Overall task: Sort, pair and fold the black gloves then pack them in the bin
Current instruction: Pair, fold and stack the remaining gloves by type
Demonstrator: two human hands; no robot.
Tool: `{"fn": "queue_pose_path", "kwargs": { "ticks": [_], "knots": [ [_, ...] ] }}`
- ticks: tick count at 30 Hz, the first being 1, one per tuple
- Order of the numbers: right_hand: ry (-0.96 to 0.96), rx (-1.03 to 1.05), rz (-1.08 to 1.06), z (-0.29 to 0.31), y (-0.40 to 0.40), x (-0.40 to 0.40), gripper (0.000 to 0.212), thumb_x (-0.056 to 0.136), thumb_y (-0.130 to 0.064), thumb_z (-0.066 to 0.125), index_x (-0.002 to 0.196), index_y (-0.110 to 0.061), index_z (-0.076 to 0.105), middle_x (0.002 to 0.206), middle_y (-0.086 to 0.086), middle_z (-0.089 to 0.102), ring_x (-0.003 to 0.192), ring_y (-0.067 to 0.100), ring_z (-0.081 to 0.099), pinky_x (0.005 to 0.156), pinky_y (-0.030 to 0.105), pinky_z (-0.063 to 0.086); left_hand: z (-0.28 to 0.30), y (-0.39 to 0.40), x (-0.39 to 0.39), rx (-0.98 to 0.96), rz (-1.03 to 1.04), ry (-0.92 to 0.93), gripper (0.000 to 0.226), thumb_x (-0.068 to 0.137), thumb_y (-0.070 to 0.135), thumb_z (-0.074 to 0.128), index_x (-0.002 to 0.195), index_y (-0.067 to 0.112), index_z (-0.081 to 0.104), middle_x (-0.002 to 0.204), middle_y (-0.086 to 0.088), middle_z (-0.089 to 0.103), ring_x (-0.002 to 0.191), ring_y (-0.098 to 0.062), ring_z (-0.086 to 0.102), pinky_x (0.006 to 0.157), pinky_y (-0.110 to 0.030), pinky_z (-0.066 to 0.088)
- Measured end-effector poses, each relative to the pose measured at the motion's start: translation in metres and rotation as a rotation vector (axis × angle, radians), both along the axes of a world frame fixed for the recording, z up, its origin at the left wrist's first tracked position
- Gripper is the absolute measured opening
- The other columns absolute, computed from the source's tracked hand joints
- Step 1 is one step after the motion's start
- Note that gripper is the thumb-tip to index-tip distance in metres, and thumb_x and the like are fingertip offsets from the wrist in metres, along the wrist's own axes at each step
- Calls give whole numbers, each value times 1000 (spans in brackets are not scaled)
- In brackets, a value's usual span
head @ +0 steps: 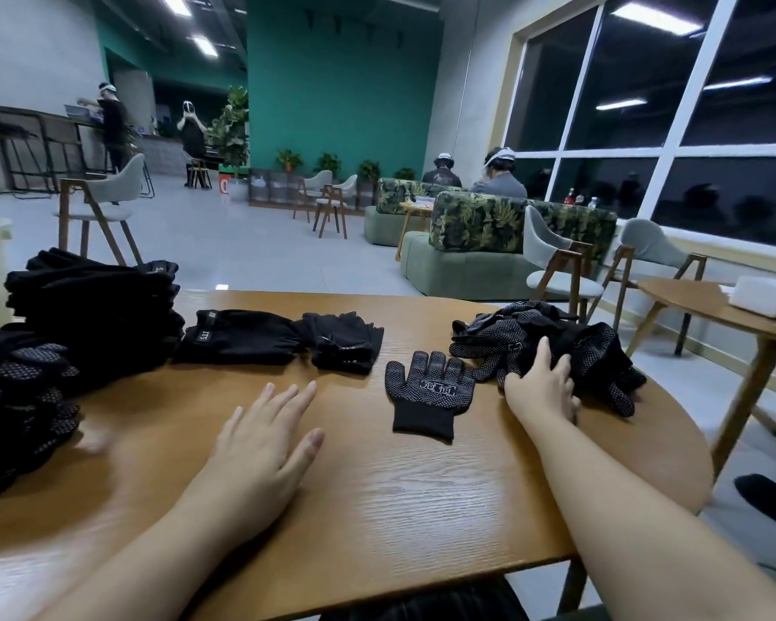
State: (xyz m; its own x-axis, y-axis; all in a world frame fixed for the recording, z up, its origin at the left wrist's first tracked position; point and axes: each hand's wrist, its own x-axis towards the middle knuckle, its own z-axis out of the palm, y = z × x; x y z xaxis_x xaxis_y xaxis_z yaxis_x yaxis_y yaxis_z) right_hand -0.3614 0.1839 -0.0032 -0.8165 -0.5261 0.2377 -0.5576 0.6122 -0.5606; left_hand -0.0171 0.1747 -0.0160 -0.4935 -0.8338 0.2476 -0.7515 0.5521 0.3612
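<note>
A person is sitting at a round wooden table with a light brown grain top [377, 495], both bare forearms reaching in from the bottom of the frame. The left hand [261, 445] is lying flat on the wood at lower centre, palm down, fingers spread and holding nothing. The right hand [543, 387] is reaching to the right of centre and pressing into a loose heap of black knitted gloves with white grip dots [556, 347]; its fingers are curling at the heap's near edge, but whether they are pinching a glove cannot be told. Just left of that hand, a single black dotted glove with a white printed label [426, 392] is lying flat, fingers pointing away, cuff towards the person. Further back at centre, a folded pair of plain black fleece gloves [243, 336] is lying beside another dark folded pair [343, 340]. A tall stack of plain black gloves [95, 302] is sitting at the left edge, with a pile of dotted black gloves [19, 410] in front of it.
</note>
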Motion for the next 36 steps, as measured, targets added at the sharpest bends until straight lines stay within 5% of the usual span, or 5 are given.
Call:
{"fn": "queue_pose_path", "kwargs": {
  "ticks": [10, 19, 28, 32, 36],
  "knots": [
    [-1, -30, 8, 3, -1, -10, 73, 90, -27, 47, 151, -24, 7, 159, -1, 10, 139, 25, 20, 105, 47, 22, 2, 2, 0, 27, -9, -19, 80, 73, 78, -6, 146, 44, -3, 157, 17, 5, 131, 8, -14, 116, -31, -3],
    [257, -112, 139, 15, 13, 28, 73, 91, -26, 47, 152, -21, 8, 158, -2, 16, 134, 23, 23, 103, 44, 25, 1, 2, 0, 16, -15, 13, 108, 48, 90, -19, 145, 46, -1, 156, 18, 6, 135, 6, -12, 116, -31, -4],
    [197, -114, 596, 41, 39, 149, 78, 95, -31, 43, 150, -27, -13, 158, -12, -10, 145, 11, -11, 116, 45, 1, -1, -1, -2, 48, -5, 92, 85, 63, 74, -4, 144, 47, 3, 156, 19, 7, 135, 7, -9, 116, -32, 0],
    [209, -86, 838, 30, 39, 200, 78, 95, -32, 43, 150, -25, -12, 159, -9, -9, 145, 11, -3, 116, 35, 8, 2, 0, 0, 41, -13, 189, 69, 79, 67, 22, 140, 47, -2, 151, 22, 9, 144, -4, 6, 118, -35, 11],
    [134, -150, 1071, 19, 42, 226, 67, 94, -20, 45, 152, -20, 12, 156, -4, 21, 141, 8, 21, 115, 22, 20, 4, 2, 3, 70, -34, 339, 74, 92, 22, 50, 147, 38, 4, 145, 23, 22, 132, 0, 32, 113, -36, 23]
  ]
}}
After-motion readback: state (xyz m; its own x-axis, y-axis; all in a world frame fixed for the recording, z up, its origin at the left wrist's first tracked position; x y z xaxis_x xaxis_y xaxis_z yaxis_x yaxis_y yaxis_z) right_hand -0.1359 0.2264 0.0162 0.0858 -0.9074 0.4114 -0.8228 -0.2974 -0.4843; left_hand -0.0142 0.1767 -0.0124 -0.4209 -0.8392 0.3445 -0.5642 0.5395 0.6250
